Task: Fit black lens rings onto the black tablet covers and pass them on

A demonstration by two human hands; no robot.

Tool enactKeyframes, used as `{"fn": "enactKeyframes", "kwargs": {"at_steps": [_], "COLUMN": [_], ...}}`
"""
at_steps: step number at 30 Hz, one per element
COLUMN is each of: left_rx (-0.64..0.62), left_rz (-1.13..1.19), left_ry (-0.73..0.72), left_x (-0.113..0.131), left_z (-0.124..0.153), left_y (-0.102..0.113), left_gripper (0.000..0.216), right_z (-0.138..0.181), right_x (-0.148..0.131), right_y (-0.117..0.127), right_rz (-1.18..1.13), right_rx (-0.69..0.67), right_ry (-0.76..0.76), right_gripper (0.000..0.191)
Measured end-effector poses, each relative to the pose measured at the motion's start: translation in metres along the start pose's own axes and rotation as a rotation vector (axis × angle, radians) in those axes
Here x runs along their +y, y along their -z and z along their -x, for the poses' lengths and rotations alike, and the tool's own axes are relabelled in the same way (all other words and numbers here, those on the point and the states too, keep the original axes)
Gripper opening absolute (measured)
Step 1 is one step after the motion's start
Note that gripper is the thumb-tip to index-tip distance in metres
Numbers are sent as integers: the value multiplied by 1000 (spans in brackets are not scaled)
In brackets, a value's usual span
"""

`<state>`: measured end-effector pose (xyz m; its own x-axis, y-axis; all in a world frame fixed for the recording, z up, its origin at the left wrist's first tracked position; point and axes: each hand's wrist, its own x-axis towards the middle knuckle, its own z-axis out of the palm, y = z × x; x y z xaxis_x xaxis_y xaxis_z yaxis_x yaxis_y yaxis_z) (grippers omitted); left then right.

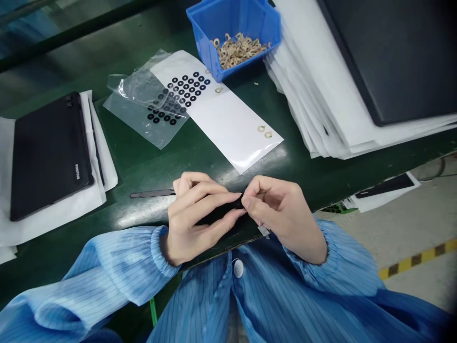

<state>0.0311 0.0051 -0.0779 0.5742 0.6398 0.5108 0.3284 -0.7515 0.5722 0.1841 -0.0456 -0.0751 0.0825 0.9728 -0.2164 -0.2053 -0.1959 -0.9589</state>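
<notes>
My left hand point(200, 214) and my right hand point(276, 209) meet near the table's front edge. Thumb and fingertips of both are closed on a small black piece point(237, 204); most of it is hidden by the fingers, so its exact shape cannot be made out. A dark, slim tool like tweezers point(153, 194) lies on the table, its right end hidden behind my left hand. Beyond my hands lies a white sheet point(228, 121) carrying black rings point(191, 89) and a few pale tan rings point(268, 135). A scrap of clear film point(263, 231) shows below my right hand.
A blue bin point(200, 38) of tan rings stands at the back. Clear plastic film point(134, 93) covers part of the black rings. At left, a black tablet point(50, 157) rests on white sleeves; at right, a dark panel point(396, 52) tops stacked white sleeves point(321, 95).
</notes>
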Motion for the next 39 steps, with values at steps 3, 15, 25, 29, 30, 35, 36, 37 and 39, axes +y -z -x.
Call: {"fn": "enactKeyframes", "kwargs": {"at_steps": [3, 15, 25, 29, 30, 35, 36, 37, 39], "left_rx": [-7, -15, -18, -16, -16, -19, -16, -11, -5], "left_rz": [-7, -19, -8, -2, -1, -7, -9, -11, -14], "left_ry": [9, 24, 29, 23, 22, 21, 20, 17, 10], "left_x": [0, 1, 1, 1, 1, 1, 1, 1, 1], "left_z": [-1, -1, -1, -1, -1, -2, -2, -2, -1], "left_y": [1, 2, 1, 2, 2, 1, 1, 1, 1], "left_gripper": [16, 17, 16, 16, 16, 14, 14, 14, 14], "right_z": [-1, -1, -3, -2, -2, 0, 1, 1, 1], "right_x": [0, 0, 0, 0, 1, 3, 3, 4, 5], "right_y": [0, 2, 1, 0, 0, -1, -1, -1, -1], "right_rz": [-9, 16, 38, 27, 21, -6, -9, -10, -6], "right_rx": [-18, -29, -11, -8, -7, -2, 0, 1, 6], "right_ry": [3, -2, 17, 17, 17, 42, 49, 55, 66], "right_gripper": [14, 15, 15, 14, 14, 14, 13, 13, 12]}}
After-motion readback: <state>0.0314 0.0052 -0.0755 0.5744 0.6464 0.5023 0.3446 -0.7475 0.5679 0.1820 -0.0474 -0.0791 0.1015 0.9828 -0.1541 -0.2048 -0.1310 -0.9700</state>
